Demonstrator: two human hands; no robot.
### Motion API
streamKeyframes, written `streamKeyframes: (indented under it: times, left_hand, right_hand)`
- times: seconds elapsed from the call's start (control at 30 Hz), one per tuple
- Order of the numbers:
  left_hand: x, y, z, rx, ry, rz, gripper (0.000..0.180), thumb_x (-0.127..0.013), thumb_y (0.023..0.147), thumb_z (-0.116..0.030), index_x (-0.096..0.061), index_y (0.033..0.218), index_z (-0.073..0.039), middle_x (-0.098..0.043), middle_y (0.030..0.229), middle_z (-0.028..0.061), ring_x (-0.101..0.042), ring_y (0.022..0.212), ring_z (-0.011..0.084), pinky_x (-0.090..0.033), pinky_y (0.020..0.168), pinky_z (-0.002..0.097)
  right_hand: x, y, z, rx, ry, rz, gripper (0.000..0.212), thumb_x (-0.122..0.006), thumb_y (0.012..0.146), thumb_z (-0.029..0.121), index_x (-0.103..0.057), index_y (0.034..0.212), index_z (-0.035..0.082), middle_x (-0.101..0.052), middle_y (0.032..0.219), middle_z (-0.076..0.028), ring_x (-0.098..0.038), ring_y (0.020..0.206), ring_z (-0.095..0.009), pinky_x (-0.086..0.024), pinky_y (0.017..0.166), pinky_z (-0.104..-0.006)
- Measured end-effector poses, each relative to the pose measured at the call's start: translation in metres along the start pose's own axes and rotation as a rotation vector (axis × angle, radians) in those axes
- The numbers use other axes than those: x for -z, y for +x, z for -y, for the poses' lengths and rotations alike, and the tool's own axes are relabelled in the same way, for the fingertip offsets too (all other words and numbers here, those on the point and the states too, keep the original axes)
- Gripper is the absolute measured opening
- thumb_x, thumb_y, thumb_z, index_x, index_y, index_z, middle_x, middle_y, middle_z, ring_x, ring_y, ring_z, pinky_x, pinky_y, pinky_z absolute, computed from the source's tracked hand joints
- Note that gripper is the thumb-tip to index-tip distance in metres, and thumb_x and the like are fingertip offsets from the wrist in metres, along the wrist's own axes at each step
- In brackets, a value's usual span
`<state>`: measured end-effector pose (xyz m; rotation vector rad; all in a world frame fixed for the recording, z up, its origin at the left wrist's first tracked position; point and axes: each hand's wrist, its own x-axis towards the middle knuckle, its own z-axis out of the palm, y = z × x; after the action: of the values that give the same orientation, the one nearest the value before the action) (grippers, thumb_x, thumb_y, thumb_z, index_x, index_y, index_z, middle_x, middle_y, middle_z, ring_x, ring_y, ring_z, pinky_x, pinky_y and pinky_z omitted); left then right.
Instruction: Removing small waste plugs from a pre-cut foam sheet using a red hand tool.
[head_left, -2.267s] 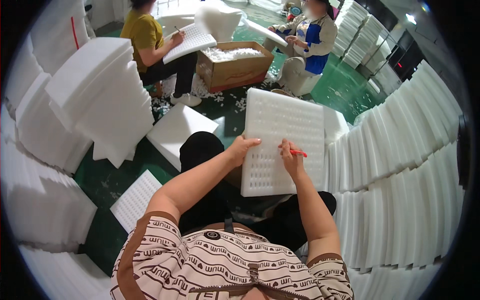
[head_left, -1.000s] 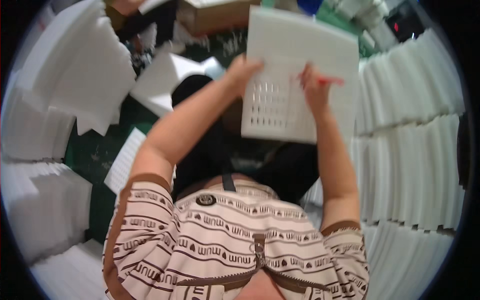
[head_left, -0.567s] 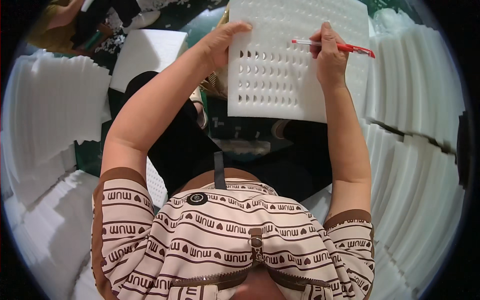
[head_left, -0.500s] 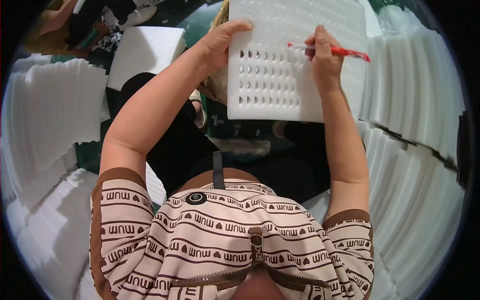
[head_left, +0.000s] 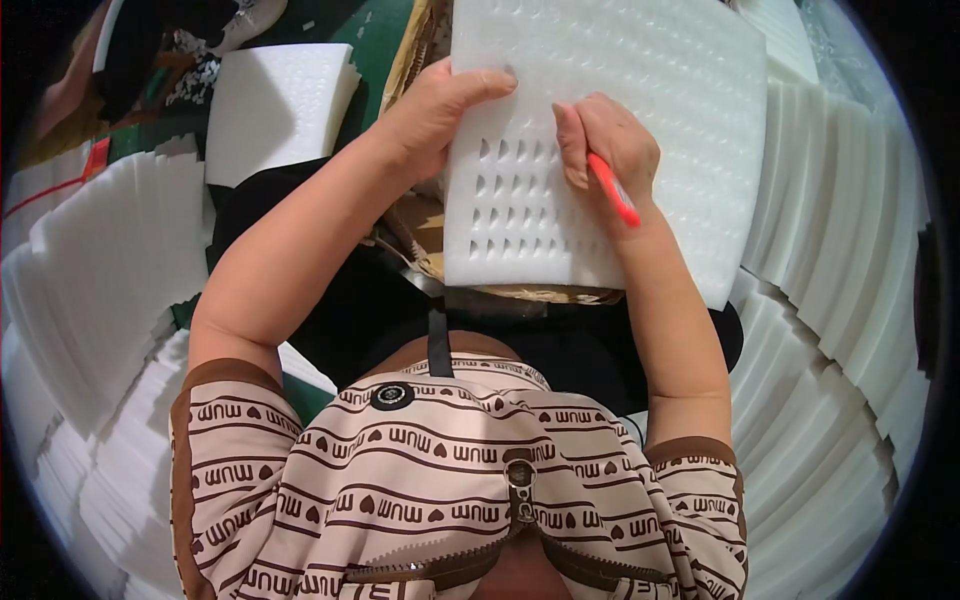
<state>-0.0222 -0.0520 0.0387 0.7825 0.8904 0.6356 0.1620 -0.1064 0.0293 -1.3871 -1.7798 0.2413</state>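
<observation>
A white foam sheet point(head_left: 700, 170) with rows of small half-moon slots lies tilted in front of me. Several slots at its near left are dark, open holes; the others look white and filled. My left hand point(head_left: 437, 115) grips the sheet's left edge, thumb lying on top and fingers hidden beneath. Closed around a red pen point(head_left: 612, 188), my right hand point(head_left: 612, 145) is over the middle of the sheet. The pen's red end sticks out toward my wrist, while its tip is hidden by the fingers.
Under the sheet is a cardboard box point(head_left: 425, 235). Tall stacks of white foam sheets stand to my right point(head_left: 830, 200) and left point(head_left: 110, 250). Another foam piece point(head_left: 270, 110) lies at the far left, near white scraps point(head_left: 195, 80) on the green floor.
The foam sheet has come nearer to me, showing more of the box. My right hand has moved left and nearer, and the pen has turned from sideways to pointing back toward me.
</observation>
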Motion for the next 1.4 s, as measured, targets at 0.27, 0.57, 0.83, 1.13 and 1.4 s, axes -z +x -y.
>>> streamKeyframes:
  times: [0.27,0.57,0.83,1.13,1.4]
  left_hand:
    - [-0.004,-0.024,-0.003,0.013,-0.086,0.0,0.042,-0.068,0.077,-0.017,-0.051,0.108,0.004,-0.063,0.093,0.0192,-0.065,0.077,0.0252,-0.056,0.066,0.0332]
    - [0.001,-0.03,0.002,-0.022,-0.026,-0.024,0.042,-0.066,0.078,-0.023,-0.052,0.108,0.003,-0.063,0.092,0.0175,-0.064,0.075,0.0235,-0.054,0.065,0.0327]
    - [0.001,-0.034,0.0,0.03,-0.09,-0.015,0.04,-0.062,0.084,-0.03,-0.053,0.106,0.002,-0.063,0.092,0.0169,-0.065,0.076,0.0223,-0.053,0.066,0.0319]
    - [0.002,-0.039,-0.004,0.081,-0.21,-0.029,0.038,-0.06,0.089,-0.034,-0.054,0.102,0.001,-0.064,0.09,0.015,-0.065,0.076,0.0216,-0.053,0.067,0.0312]
    - [0.002,-0.039,0.001,0.095,-0.145,-0.032,0.046,-0.052,0.091,-0.044,-0.055,0.11,-0.002,-0.063,0.102,0.0179,-0.065,0.087,0.024,-0.052,0.075,0.0346]
  right_hand:
    - [0.018,-0.01,0.023,-0.4,0.398,-0.09,0.018,-0.049,0.087,0.002,-0.057,0.071,0.003,-0.055,0.067,-0.003,-0.043,0.058,-0.012,-0.039,0.057,-0.0236]
    - [0.001,-0.008,0.027,-0.102,0.285,-0.044,0.022,-0.05,0.087,0.004,-0.052,0.065,0.003,-0.05,0.061,-0.001,-0.04,0.053,-0.012,-0.035,0.05,-0.0244]
    - [0.009,-0.006,0.039,-0.396,0.423,-0.1,0.025,-0.053,0.087,0.008,-0.048,0.062,0.005,-0.044,0.06,0.001,-0.04,0.056,-0.01,-0.035,0.051,-0.0265]
    - [0.003,-0.009,0.045,-0.389,0.531,-0.095,0.035,-0.046,0.094,0.016,-0.047,0.061,0.008,-0.041,0.059,0.002,-0.036,0.055,-0.008,-0.032,0.051,-0.0229]
    - [0.004,-0.005,0.042,-0.299,0.445,-0.128,0.028,-0.05,0.087,0.009,-0.049,0.06,0.009,-0.043,0.057,0.001,-0.036,0.05,-0.011,-0.03,0.046,-0.0254]
